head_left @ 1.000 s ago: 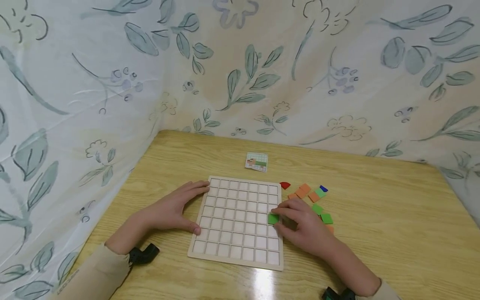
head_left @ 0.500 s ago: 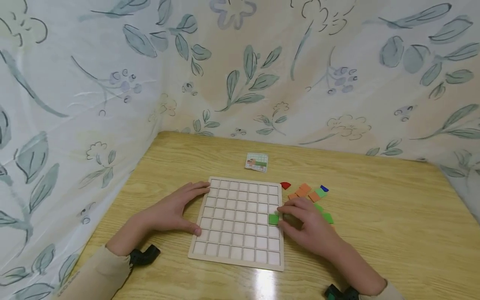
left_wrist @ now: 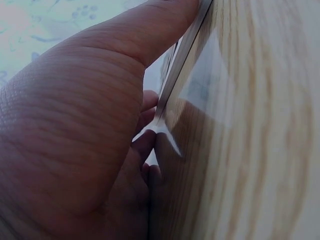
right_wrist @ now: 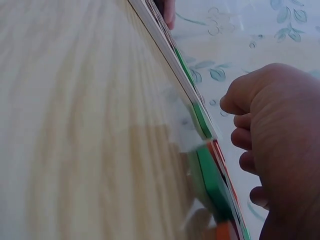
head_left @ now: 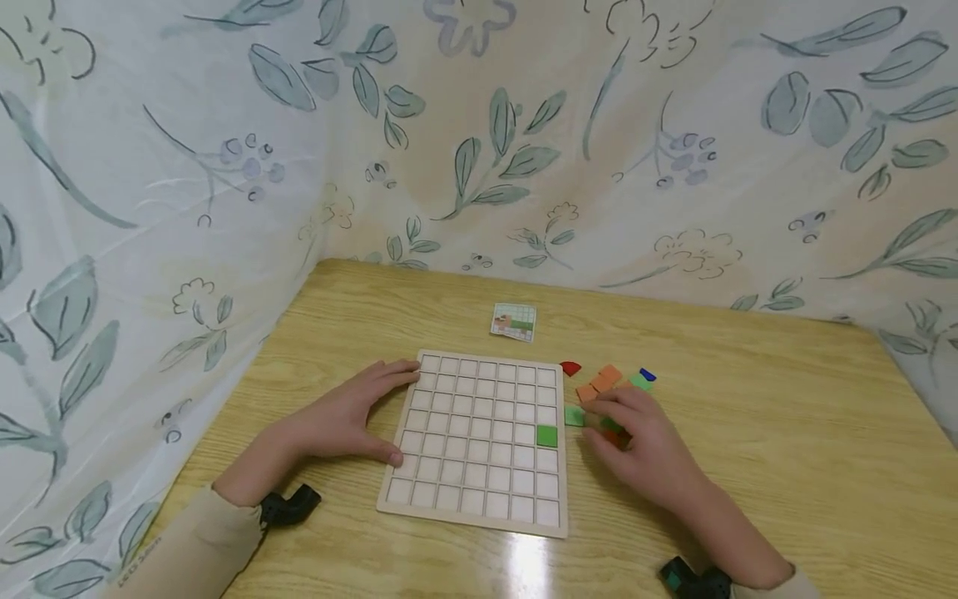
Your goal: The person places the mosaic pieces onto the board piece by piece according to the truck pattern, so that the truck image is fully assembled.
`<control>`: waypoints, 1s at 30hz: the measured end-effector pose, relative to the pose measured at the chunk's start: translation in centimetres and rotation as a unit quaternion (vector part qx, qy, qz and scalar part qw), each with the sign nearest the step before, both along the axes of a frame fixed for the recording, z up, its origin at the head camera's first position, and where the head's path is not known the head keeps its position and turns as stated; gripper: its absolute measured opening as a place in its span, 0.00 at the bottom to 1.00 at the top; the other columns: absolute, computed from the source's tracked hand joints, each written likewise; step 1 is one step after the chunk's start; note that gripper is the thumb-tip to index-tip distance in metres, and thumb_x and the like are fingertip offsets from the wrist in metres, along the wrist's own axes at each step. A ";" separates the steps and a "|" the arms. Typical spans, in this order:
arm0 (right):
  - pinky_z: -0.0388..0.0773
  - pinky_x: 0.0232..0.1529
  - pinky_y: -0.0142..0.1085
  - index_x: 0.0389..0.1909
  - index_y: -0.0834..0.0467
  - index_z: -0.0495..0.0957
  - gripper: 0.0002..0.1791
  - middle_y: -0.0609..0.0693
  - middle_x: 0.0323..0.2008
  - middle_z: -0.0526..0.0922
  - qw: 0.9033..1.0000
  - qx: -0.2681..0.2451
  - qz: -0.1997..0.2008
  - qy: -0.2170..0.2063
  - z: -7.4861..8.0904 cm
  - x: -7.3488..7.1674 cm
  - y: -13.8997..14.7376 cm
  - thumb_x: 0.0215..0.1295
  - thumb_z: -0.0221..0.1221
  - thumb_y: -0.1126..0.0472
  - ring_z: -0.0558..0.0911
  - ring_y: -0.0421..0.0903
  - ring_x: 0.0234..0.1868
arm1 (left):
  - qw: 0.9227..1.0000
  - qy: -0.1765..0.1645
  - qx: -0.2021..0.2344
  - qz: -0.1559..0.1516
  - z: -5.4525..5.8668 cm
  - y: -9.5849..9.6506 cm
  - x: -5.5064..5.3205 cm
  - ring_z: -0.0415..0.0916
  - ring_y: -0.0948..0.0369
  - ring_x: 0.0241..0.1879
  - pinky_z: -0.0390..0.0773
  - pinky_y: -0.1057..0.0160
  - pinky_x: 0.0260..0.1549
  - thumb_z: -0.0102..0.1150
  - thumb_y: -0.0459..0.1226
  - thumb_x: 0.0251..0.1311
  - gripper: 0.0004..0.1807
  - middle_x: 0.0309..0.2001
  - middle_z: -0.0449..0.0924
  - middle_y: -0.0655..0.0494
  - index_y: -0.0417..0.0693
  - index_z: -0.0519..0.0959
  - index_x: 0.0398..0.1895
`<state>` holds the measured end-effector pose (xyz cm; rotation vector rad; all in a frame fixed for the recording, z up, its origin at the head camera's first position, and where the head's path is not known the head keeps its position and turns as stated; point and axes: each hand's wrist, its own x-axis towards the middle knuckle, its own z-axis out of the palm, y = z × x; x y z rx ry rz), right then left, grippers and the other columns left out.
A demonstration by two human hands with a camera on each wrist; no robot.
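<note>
a pale gridded board (head_left: 451,472) is laid flat on the desk (head_left: 786,416), and the directions below are taken from its middle, with twelve o'clock at its far edge. its rim is touched at nine o'clock by the left hand (head_left: 343,420); that grip is spread wide, thumb well apart from fingers, and nothing is pinched in it. a dark green tile (head_left: 547,436) is set at three o'clock, in the middle cell of the rightmost column. just outside the rim, slightly above three o'clock, a light green tile (head_left: 574,416) is placed on the desk. beside it the right hand (head_left: 645,441) is held, its fingers loosely bent and a gap left between fingertips and thumb; no piece is seen clasped there, though whether the light green tile is touched cannot be told. green and red pieces are partly covered by this hand. a red piece (head_left: 570,368) is found at two o'clock by the rim, with orange squares (head_left: 599,383) a little farther out, then a blue piece (head_left: 647,374) beyond them. toward one o'clock, past the far edge, a small printed card (head_left: 513,323) is laid. the desk is backed by a leaf-patterned cloth (head_left: 636,125).
</note>
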<state>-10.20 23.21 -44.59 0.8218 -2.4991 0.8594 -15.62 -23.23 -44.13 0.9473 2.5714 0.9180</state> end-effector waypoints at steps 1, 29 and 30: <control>0.72 0.49 0.30 0.51 0.59 0.91 0.18 0.45 0.50 0.86 1.000 0.003 -0.007 0.001 0.0 0.0 0.3 0.59 0.78 0.68 0.78 0.44 0.50 | 1.000 -0.001 0.000 0.000 0.1 0.0 0.0 0.45 0.50 0.87 0.54 0.37 0.81 0.80 0.71 0.47 0.69 0.88 0.50 0.62 0.54 0.59 0.89; 0.69 0.55 0.21 0.55 0.58 0.90 0.21 0.45 0.49 0.87 0.995 0.001 -0.093 -0.045 -0.3 2.3 6.6 0.60 0.76 0.72 0.77 0.38 0.54 | 1.000 0.006 -0.002 -0.001 0.2 0.0 0.1 0.44 0.48 0.87 0.53 0.33 0.80 0.81 0.71 0.47 0.69 0.88 0.51 0.60 0.53 0.60 0.89; 0.69 0.55 0.20 0.55 0.58 0.90 0.20 0.45 0.49 0.87 0.994 0.002 -0.092 -0.049 -0.4 2.3 6.6 0.61 0.76 0.72 0.77 0.38 0.54 | 1.000 0.006 -0.002 -0.001 0.2 0.0 0.1 0.44 0.48 0.87 0.54 0.33 0.80 0.81 0.70 0.47 0.69 0.88 0.51 0.60 0.53 0.60 0.89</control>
